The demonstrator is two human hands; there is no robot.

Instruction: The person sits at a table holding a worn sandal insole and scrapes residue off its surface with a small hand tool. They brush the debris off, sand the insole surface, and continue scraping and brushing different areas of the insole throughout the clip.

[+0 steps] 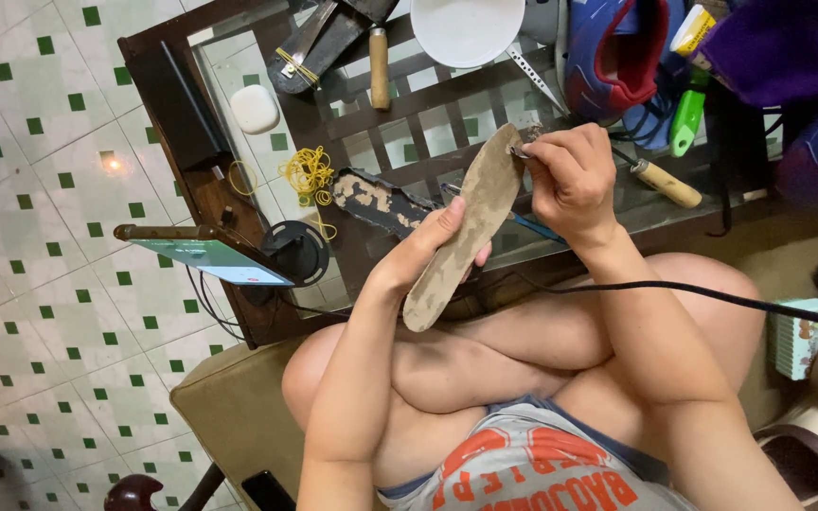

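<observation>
Over the glass desk (267, 71) we hold a worn insole (461, 232) tilted, our left hand (428, 251) clamped on its middle. Our right hand (570, 180) pinches a small tool (520, 151) at its top edge; a slip could gouge the insole or jab our thumb.

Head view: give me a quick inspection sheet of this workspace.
Surface: glass-topped table with dark wooden frame.
Job's things: worn brown insole; small tool tip at its top edge.
Clutter: white bowl, yellow rubber bands, second sole piece, wooden-handled tools, shoes.
Grippers: left hand holds the insole; right hand pinches the tool.
Cables: black cable across the knees.
Surroundings: green-and-white tiled floor; phone on stand.
</observation>
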